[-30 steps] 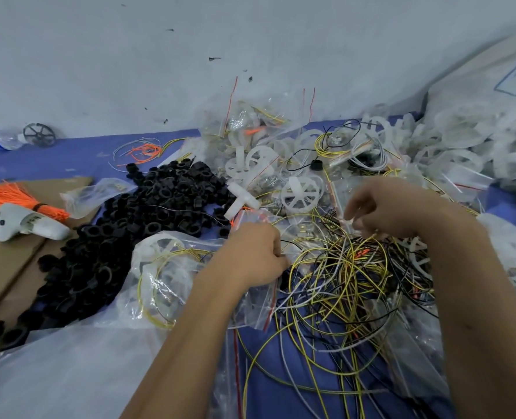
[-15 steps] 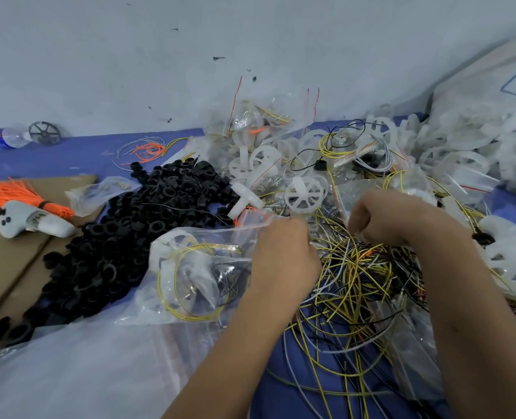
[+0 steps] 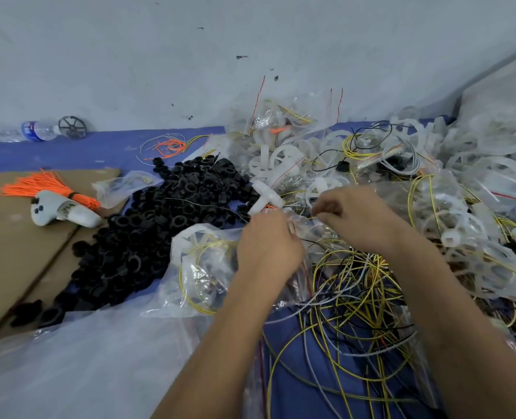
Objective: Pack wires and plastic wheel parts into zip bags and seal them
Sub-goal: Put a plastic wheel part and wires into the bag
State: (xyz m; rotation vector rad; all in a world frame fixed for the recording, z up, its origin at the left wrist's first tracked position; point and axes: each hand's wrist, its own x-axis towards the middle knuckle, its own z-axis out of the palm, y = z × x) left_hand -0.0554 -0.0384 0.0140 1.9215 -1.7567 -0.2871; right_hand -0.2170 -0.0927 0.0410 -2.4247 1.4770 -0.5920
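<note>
At centre of the head view, the left hand [image 3: 268,246] pinches the top edge of a filled zip bag [image 3: 203,267]; at 3 o'clock of it, the right hand [image 3: 353,216], fingers curled, pinches the same edge. Loose wires [image 3: 353,297] lie at 5 o'clock.

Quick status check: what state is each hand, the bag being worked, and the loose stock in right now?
left hand: gripping the zip bag's top edge
right hand: pinching the same edge
zip bag: holds a white wheel and yellow wire; seal hidden
loose wires: tangled, unbagged
black rings: piled, unbagged
</note>
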